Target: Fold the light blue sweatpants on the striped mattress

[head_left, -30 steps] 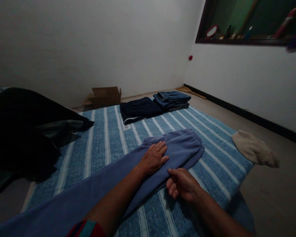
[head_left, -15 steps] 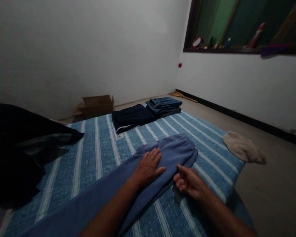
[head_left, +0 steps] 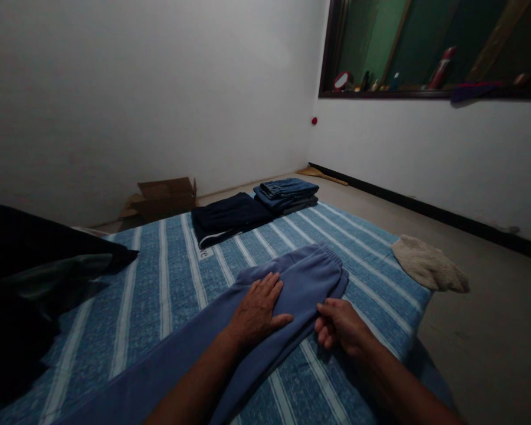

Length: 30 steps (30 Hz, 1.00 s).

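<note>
A pair of blue sweatpants lies stretched across the blue striped mattress, waistband toward the far right. My left hand rests flat on the pants, fingers spread. My right hand sits at the pants' near edge with fingers curled, pinching the fabric edge.
Folded dark garment and folded jeans lie at the mattress's far end. A black clothes heap is on the left. A beige cloth hangs off the right corner. A cardboard box stands by the wall. A window ledge holds small items.
The camera view has swung rightward and down a little. My right hand has shifted slightly right along the pants' edge; my left hand stays flat on the fabric.
</note>
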Motion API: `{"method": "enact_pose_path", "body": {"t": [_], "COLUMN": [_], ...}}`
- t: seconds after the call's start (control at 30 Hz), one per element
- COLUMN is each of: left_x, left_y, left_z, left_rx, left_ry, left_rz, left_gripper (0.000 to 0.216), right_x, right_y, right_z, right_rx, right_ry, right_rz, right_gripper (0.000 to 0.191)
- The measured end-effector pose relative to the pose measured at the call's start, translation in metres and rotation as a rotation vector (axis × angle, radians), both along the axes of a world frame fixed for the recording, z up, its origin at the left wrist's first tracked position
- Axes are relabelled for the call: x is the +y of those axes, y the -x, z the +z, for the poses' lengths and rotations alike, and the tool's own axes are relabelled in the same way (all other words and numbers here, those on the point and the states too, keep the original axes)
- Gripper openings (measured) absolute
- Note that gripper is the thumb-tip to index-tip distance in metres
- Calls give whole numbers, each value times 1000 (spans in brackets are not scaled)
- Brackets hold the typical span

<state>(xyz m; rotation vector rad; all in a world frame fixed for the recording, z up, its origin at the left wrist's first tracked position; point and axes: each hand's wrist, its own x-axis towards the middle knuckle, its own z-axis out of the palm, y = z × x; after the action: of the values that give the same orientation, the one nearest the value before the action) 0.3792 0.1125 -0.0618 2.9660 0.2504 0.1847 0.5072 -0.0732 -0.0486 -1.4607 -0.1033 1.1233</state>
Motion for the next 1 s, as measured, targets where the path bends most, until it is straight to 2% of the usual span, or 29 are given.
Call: {"method": "enact_pose_path", "body": {"t": [0.13, 0.3, 0.37, 0.47, 0.57, 0.73, 1.0], "left_x": [-2, -22, -33, -48, -62, -83, -97], "left_y": [-1, -7, -10, -14, -14, -4, 5], "left_z": [-1, 9, 13, 17, 19, 28, 24], "left_rx": [-14, -46, -43, -59, -116, -59, 73], "left_ry": [-3, 40, 66, 44, -42, -176, -271], "left_rz": [0, -96, -149, -177, -117, 101, 164], "left_gripper": [75, 69, 67, 56, 43, 11, 23], "right_x": [-7, -15, -15, -12, -7, 0, 7], "right_y": [-28, -79, -95, -109, -114, -119, -117], "right_z": [2, 3, 3, 2, 2, 4, 5], "right_rx": [-140, -328, -359, -346, -340, -379, -392], "right_ry": [49, 144, 174, 204, 216, 242, 262], "right_rz": [-40, -182, -187, -133, -79, -73, -107], "right_gripper": [12, 31, 37, 29, 22, 16, 9]}}
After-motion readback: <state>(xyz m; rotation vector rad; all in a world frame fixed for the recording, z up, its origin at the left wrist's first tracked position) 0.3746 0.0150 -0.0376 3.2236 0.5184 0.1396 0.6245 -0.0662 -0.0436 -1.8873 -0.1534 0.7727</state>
